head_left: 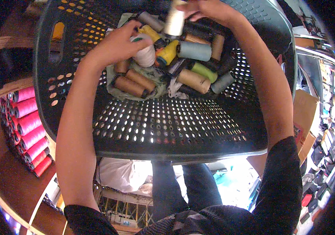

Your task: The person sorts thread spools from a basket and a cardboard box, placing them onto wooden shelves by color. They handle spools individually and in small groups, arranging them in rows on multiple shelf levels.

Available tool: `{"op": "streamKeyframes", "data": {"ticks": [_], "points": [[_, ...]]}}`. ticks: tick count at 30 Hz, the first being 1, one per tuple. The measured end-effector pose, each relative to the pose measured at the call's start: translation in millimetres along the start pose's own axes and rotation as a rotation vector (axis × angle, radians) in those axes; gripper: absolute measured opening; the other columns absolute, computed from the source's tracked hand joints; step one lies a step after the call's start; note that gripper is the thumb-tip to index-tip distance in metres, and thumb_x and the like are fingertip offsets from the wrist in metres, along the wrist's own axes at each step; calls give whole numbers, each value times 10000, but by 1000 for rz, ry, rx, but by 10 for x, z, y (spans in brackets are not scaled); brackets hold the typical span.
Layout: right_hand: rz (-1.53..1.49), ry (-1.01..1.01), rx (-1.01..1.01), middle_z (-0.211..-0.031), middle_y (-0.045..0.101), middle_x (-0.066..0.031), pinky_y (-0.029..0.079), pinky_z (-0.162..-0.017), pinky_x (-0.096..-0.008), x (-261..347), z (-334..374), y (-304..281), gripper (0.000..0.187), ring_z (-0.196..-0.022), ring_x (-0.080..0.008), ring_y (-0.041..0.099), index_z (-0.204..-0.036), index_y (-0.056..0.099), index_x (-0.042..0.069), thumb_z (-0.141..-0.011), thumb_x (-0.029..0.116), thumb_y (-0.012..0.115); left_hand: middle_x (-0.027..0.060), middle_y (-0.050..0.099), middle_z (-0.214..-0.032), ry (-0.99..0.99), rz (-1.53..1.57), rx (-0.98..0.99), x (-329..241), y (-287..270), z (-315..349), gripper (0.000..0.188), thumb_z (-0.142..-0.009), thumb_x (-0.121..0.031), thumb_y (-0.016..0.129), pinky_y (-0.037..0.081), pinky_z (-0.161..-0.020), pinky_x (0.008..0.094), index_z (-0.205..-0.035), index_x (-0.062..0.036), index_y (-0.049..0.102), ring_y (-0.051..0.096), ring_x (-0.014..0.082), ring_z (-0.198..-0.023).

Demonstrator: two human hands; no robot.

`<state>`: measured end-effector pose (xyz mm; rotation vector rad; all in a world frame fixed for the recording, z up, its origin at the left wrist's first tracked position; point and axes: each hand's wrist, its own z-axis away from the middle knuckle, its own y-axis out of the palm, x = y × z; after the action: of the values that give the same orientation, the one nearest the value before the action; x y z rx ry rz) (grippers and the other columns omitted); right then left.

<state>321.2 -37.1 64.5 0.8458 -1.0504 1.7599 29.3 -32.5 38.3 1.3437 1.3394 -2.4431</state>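
Observation:
Both of my hands are inside a black perforated plastic basket [183, 150] with many thread spools in it. My left hand [117, 45] is closed around a white cone of thread [144, 58], thumb across its top. At the far side, my right hand [210, 11] grips the upper end of a cream thread spool [174, 22], which stands upright above the pile. Near them lie yellow thread [168, 53], a light blue spool [195, 51], a tan spool [193, 80], a green spool [204, 72] and brown spools [130, 86]. Crumpled clear plastic [157, 88] lies among them.
Pink and red spools [31, 125] are stacked on a brown shelf at the left. Cardboard boxes [307, 113] stand to the right, by a cluttered area with many small items. Below the basket's near rim are my legs [168, 184] and a white bag [122, 174].

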Motion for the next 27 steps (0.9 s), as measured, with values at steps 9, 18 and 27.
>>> {"op": "streamKeyframes", "data": {"ticks": [9, 18, 27], "points": [[225, -105, -60, -1141, 677, -243, 549, -892, -442, -867, -953, 591, 502, -1072, -382, 660, -1204, 625, -4, -878, 373, 684, 250, 620, -1250, -181, -147, -58, -51, -204, -160, 746, -857, -472, 699, 499, -952, 426, -1356, 35, 474, 640, 342, -1115], [989, 57, -357, -1336, 577, -200, 490, -994, -537, -959, -1082, 1161, 650, -1241, -412, 556, -1233, 668, 90, -824, 595, 697, 247, 652, -1128, -178, -85, -325, -745, -648, 269, 454, -824, -189, 656, 505, -866, 434, -1197, 57, 576, 654, 350, -1021], [1002, -152, -168, -1146, 658, -311, 511, -920, -541, -808, -914, 1037, 902, -1076, -474, 637, -1420, 378, -90, -917, 643, 527, 203, 640, -1120, 77, 664, -628, -1044, -685, 1642, 470, -856, -234, 652, 506, -854, 396, -1223, 37, 541, 642, 289, -979]]}}
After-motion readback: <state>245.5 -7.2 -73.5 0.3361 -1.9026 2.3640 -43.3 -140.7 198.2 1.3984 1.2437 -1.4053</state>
